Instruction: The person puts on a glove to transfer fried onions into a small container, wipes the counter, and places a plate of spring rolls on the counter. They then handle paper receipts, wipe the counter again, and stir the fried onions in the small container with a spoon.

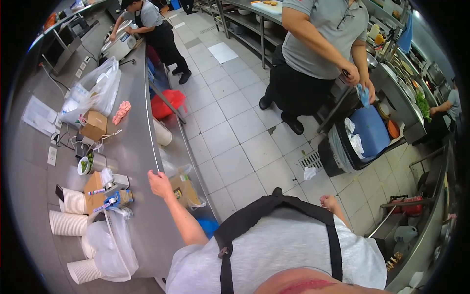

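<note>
My left hand (160, 184) is at the edge of the steel counter (139, 147), fingers loosely bent and apart, with nothing in them. Below that edge, a clear plastic bag with brown contents (184, 192) lies on the lower shelf. My right hand (330, 202) hangs low at my side with its fingers curled in, partly hidden by my body, and no object shows in it. Nearest to it on the floor is a crumpled white tissue (310, 173).
Stacked paper bowls (73, 223), a tape dispenser (117, 199) and a cardboard box (94, 126) stand on the counter. A person (323, 44) holds a blue cloth (363, 95) by a black bin (338, 154). Another person (149, 29) handles a large white pot (119, 47).
</note>
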Demonstrator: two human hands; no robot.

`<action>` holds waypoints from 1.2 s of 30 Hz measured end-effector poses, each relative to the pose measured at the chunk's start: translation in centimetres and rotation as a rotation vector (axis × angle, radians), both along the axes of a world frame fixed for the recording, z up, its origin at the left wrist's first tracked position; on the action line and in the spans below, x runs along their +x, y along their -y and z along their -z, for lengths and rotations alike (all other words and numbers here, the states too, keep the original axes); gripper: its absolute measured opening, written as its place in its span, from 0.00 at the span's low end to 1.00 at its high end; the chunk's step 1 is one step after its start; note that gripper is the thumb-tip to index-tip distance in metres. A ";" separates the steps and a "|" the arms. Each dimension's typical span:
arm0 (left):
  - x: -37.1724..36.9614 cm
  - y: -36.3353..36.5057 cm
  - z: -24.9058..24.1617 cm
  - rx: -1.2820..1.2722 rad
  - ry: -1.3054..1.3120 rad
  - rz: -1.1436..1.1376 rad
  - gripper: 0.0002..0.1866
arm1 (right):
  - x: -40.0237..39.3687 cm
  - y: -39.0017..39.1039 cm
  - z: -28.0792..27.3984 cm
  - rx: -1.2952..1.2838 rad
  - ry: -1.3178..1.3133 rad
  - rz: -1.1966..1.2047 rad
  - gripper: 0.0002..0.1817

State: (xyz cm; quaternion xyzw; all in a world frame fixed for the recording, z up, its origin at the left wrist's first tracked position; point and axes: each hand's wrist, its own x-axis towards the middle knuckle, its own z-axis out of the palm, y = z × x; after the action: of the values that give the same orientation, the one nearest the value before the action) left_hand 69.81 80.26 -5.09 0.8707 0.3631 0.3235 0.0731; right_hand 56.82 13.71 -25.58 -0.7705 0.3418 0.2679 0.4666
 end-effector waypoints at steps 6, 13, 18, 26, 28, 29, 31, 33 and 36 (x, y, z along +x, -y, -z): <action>0.5 -2.7 -0.1 -0.043 -0.173 0.041 0.16 | -0.9 0.9 1.8 -0.118 -0.076 -0.072 0.08; 0.7 -3.1 0.8 0.101 -0.176 0.081 0.18 | -0.8 -1.8 6.2 -0.102 -0.123 -0.313 0.08; 1.1 -2.8 0.7 0.207 -0.228 0.000 0.25 | 1.9 -4.3 -0.3 -0.050 0.108 -0.163 0.10; 1.1 -3.6 1.7 0.177 -0.295 -0.004 0.25 | 0.7 -2.8 -1.0 -0.186 -0.095 -0.302 0.15; 1.4 -3.8 1.4 0.163 -0.313 -0.014 0.25 | 0.6 -2.3 -0.1 -0.208 -0.163 -0.402 0.16; 1.5 -3.8 1.4 0.165 -0.309 -0.023 0.25 | 0.5 -2.3 -0.3 -0.180 -0.184 -0.337 0.12; 1.3 -3.6 1.3 0.169 -0.309 -0.035 0.25 | 0.5 -2.5 -0.8 -0.149 -0.208 -0.276 0.08; 1.4 -3.2 1.0 0.180 -0.316 -0.045 0.25 | 1.0 -2.7 -1.5 -0.131 -0.207 -0.219 0.09; 1.4 -3.1 0.8 0.168 -0.332 -0.046 0.25 | 1.4 -2.8 -0.7 -0.160 -0.111 -0.259 0.09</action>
State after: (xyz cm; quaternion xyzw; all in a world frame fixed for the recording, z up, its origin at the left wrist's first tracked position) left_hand 71.19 83.34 -5.90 0.9066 0.3619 0.2061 -0.0682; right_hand 58.21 16.53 -24.92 -0.8269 0.2851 0.3399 0.3456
